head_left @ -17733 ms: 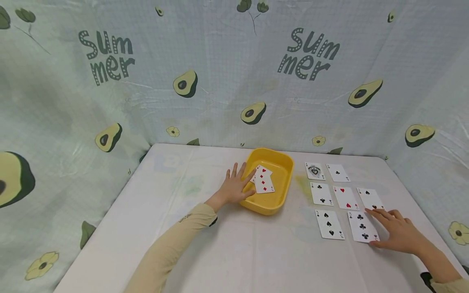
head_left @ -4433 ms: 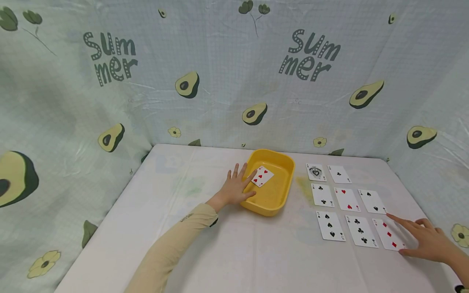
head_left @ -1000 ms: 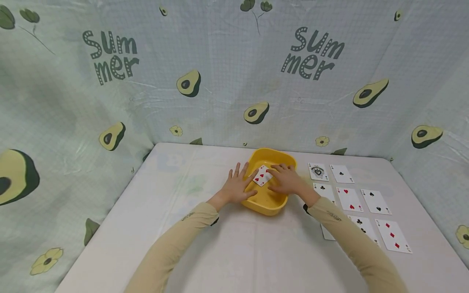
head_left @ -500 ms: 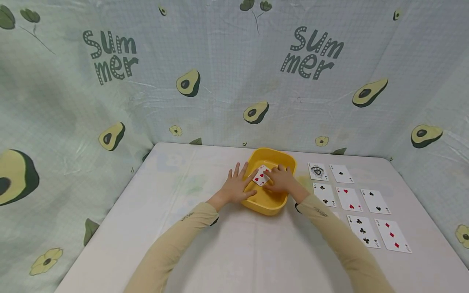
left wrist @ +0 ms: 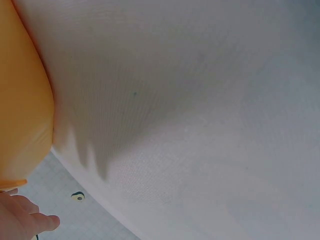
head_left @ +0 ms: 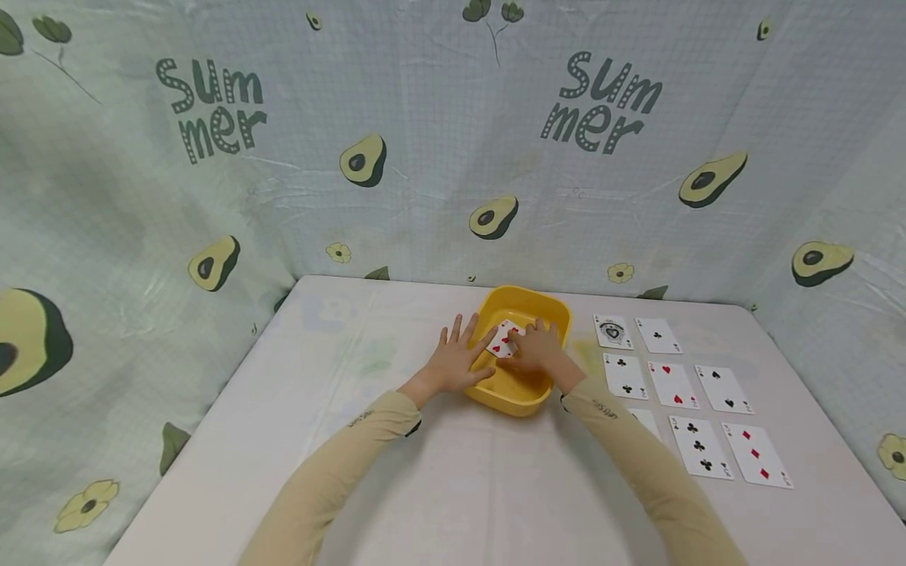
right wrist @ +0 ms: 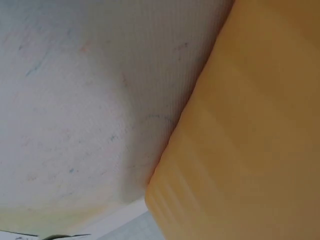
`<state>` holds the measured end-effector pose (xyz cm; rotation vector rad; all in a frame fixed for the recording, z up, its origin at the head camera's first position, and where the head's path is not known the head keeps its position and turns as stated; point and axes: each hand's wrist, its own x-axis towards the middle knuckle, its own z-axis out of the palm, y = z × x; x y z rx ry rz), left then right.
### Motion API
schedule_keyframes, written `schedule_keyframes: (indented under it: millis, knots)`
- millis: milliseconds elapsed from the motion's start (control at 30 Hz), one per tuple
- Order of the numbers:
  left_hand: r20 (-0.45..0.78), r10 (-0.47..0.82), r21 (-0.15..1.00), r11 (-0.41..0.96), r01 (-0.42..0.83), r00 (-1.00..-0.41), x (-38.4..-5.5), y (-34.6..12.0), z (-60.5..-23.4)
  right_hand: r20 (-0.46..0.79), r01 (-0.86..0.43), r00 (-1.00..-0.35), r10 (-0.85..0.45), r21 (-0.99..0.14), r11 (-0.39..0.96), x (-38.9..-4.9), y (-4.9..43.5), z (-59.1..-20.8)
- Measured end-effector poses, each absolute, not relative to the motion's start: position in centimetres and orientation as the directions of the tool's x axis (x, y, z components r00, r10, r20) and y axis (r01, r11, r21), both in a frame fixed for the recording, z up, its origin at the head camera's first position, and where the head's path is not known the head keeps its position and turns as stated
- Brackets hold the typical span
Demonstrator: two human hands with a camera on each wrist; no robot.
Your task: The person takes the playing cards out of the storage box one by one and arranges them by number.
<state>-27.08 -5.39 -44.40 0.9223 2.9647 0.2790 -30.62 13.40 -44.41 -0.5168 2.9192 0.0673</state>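
Note:
A yellow plastic tray (head_left: 510, 401) stands on the table near its back edge, with a playing card of red hearts (head_left: 499, 346) lying in it. My left hand (head_left: 449, 365) rests on the tray's left rim, fingers spread. Inside the tray my right hand (head_left: 535, 350) reaches over the hearts card; its index finger and thumb touch or hover just above the card's right part, which they hide. In the left wrist view, fingertips (left wrist: 30, 217) show beside the tray wall (left wrist: 22, 95). Only the tray's outer side (right wrist: 240, 150) fills the right wrist view, without the hand.
Face-up cards lie in rows at right: an ornate ace (head_left: 613, 332) and ace of clubs (head_left: 658, 336); twos of clubs (head_left: 625, 376), hearts (head_left: 674, 384), spades (head_left: 723, 389); threes of clubs (head_left: 700, 446) and diamonds (head_left: 757, 454). My right sleeve (head_left: 630, 464) mostly covers another card (head_left: 646, 419).
Since the oldest frame, the three of diamonds went from the tray to the bottom row's right end. My right hand then moved into the tray and slightly left over the hearts card. Left hand unmoved.

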Motion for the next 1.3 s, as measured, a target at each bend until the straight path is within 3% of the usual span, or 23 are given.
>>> schedule_keyframes:
  millis: [567,800,1300]
  knots:
    - [0.037,0.562,0.206,0.805,0.556,-0.826,-26.9,-5.4,-44.3,-0.152,-0.310,-0.939,-0.309,-0.016,0.951,-30.5,13.3,-44.5]
    - [0.034,0.558,0.204,0.808,0.552,-0.829,-27.0,-5.4,-44.3,-0.142,-0.290,-0.948,-0.284,0.020,0.957,-30.4,13.4,-44.1]
    - [0.021,0.552,0.183,0.817,0.546,-0.834,-27.0,-5.3,-44.1,-0.015,-0.301,-0.953,-0.301,0.009,0.953,-30.3,14.6,-43.7]
